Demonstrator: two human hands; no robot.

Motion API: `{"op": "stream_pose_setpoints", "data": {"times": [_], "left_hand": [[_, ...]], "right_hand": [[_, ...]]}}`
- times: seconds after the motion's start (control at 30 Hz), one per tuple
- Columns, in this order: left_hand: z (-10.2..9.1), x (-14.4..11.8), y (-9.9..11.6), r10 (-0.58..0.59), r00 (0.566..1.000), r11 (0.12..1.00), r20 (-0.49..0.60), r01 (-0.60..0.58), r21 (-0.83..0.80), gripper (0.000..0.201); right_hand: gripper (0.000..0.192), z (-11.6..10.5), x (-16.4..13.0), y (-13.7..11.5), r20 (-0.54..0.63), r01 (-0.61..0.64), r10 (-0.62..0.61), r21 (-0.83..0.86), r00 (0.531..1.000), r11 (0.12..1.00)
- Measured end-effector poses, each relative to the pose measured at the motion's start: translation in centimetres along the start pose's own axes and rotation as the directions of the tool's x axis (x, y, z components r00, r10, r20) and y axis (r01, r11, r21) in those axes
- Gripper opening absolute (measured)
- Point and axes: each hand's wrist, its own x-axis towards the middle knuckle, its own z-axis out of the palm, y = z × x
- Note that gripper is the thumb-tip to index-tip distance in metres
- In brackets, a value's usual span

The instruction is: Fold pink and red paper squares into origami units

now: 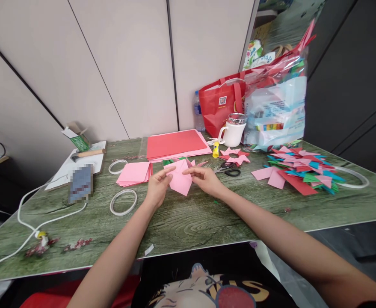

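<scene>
A square QR code sits on a white patch on the red bag (pixel 221 107) in the upper middle of the frame, too small to scan. Large letters that look like "US" show on the black shirt (pixel 255 291) at the bottom edge, partly cut off.

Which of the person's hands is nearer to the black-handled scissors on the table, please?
The right hand. It holds the pink paper just left of the scissors, while the left hand grips the paper's other side, farther from them.
</scene>
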Motion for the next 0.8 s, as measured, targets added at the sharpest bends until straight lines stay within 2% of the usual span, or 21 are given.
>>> {"op": "stream_pose_setpoints", "data": {"times": [0.1, 0.27, 0.5, 0.7, 0.8], "left_hand": [[0.1, 0.0, 0.2, -0.011, 1.000, 0.999, -0.006, 0.011, -0.046, 0.034], [0.0, 0.0, 0.4, -0.010, 0.999, 0.999, 0.032, 0.011, -0.044, 0.039], [-0.2, 0.0, 0.2, -0.009, 0.997, 0.998, 0.075, 0.014, -0.067, 0.041], [-0.1, -0.1, 0.2, -0.032, 0.993, 0.997, 0.116, 0.039, -0.064, 0.055], [-0.1, -0.1, 0.2, -0.017, 0.993, 0.999, 0.116, 0.022, -0.042, 0.056]], "right_hand": [[0.035, -0.1, -0.1, 0.0, 0.038, 0.000, 0.000, 0.011, 0.999, 1.000], [0.029, -0.4, -0.5, -1.0, 0.109, 0.055, -0.043, -0.110, 0.993, 0.992], [0.033, -0.7, -0.3, -1.3, 0.156, 0.062, -0.052, -0.057, 0.986, 0.996], [0.026, -0.7, -0.4, -1.1, 0.197, 0.049, -0.036, -0.063, 0.980, 0.997], [0.028, -0.7, -0.4, -1.1, 0.185, 0.053, -0.038, -0.075, 0.982, 0.996]]}}
